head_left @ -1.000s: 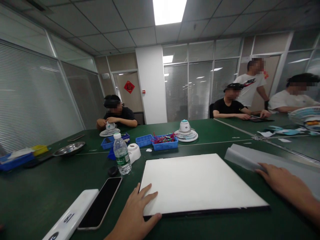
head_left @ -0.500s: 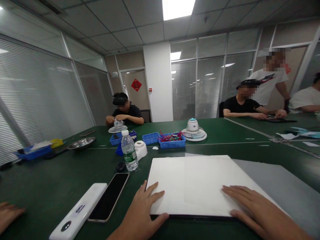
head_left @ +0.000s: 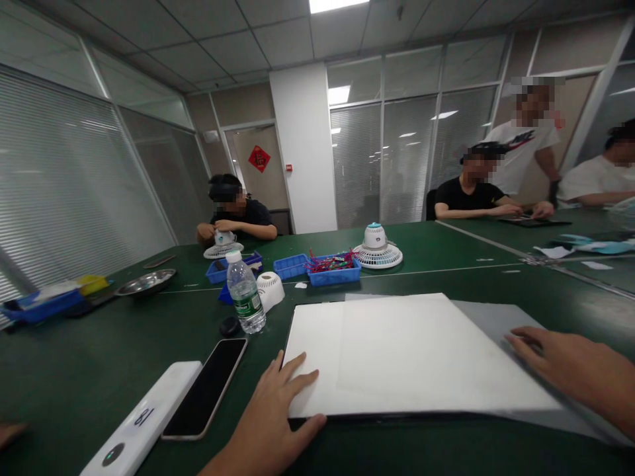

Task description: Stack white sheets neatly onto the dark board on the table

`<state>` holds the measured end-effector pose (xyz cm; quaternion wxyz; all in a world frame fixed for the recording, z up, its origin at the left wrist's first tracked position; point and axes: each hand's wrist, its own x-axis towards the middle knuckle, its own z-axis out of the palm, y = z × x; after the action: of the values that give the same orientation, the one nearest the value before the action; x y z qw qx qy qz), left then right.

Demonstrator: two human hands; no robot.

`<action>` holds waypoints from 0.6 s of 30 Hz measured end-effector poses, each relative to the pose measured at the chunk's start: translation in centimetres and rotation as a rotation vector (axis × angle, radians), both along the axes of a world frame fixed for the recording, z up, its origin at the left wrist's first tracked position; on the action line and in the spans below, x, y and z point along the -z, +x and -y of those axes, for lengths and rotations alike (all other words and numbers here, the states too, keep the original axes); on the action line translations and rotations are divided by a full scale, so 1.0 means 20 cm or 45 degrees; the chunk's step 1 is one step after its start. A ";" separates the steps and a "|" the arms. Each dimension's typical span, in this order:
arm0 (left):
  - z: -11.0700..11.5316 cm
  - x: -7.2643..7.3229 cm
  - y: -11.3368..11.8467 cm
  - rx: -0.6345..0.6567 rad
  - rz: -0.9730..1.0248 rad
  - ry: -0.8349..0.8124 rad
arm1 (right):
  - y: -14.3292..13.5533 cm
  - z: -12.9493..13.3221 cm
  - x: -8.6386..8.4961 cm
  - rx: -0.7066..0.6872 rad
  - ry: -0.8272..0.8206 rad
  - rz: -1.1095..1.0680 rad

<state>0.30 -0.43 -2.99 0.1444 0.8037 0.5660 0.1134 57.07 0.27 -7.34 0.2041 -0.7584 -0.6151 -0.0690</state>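
A white sheet [head_left: 397, 357] lies flat in front of me, with a dark edge showing along its near side. My left hand [head_left: 278, 410] rests open on its left edge, fingers spread and thumb at the near left corner. To the right, my right hand [head_left: 570, 363] is off the white sheet and over a grey sheet [head_left: 486, 314]. Its fingers are stretched out and slightly bent, thumb side not clear. Most of the grey sheet lies beneath the white one, showing at the back and right.
Left of the sheet are a phone [head_left: 206, 390], a white device [head_left: 141, 420] marked 18 and a water bottle [head_left: 245, 297]. Beyond stand a white cover [head_left: 270, 291], a blue tray [head_left: 335, 274] of wires and a fan [head_left: 377, 251]. Other people sit around the table.
My right hand has left the white sheet and moved right, onto the grey sheet. The grey sheet has shifted left beneath the white one. My left hand stays put.
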 end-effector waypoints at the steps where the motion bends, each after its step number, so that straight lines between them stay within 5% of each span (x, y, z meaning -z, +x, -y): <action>1: 0.00 0.00 0.00 0.003 -0.004 0.001 | -0.06 0.00 0.00 -0.025 -0.053 -0.014; 6: 0.02 -0.02 0.00 -0.008 -0.009 0.019 | -0.27 0.02 0.00 -0.156 -0.169 -0.072; 14: 0.03 -0.01 -0.01 -0.001 -0.040 0.042 | -0.21 0.06 -0.05 0.155 -0.364 0.070; 18: 0.03 0.00 -0.01 0.005 -0.046 0.032 | -0.25 0.06 -0.02 0.019 -0.349 0.018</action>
<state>0.11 -0.93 -2.94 0.1243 0.8086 0.5653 0.1055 52.10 -1.00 -7.01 0.0937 -0.7834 -0.6144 0.0086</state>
